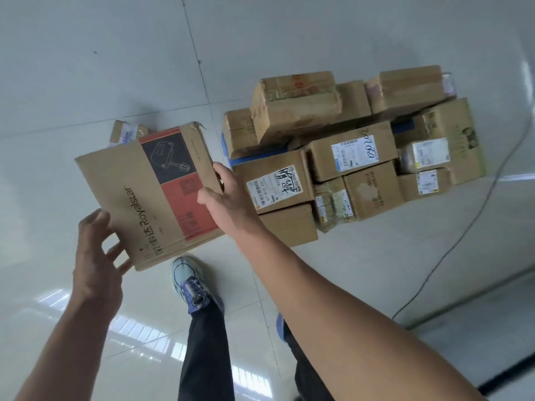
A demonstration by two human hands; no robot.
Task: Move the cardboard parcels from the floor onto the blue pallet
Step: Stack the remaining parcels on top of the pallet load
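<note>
Closest in, two legs in dark trousers [202, 357] stand on the glossy tiled floor [86, 68], and a pale blue and purple shoe [191, 285] points forward below the load. Both bare forearms reach out from the bottom edge. The left hand [95, 256] meets the near left corner of a flat cardboard box [139, 192], its fingers spread and fairly straight under the near edge and its thumb up against the left side. The right hand [228, 198] grips the box's right edge, thumb on the top face and fingers curled over the edge out of sight. The box is held up off the floor between the two hands, tilted, with its printed face upward: a red and black panel with a line drawing of a hand mixer and the word Royalstar. Just past its far left corner a small parcel [124, 133] with a white label lies on the floor, partly hidden by the box. To the right of the box, near the right hand, is a stack of parcels [347, 157], brown cartons packed close together in more than one layer, several with white shipping labels and some with handwriting. They sit on the blue pallet [254, 159], of which only slivers show between and under the cartons. A thin dark cable [440, 260] runs across the floor on the right.
</note>
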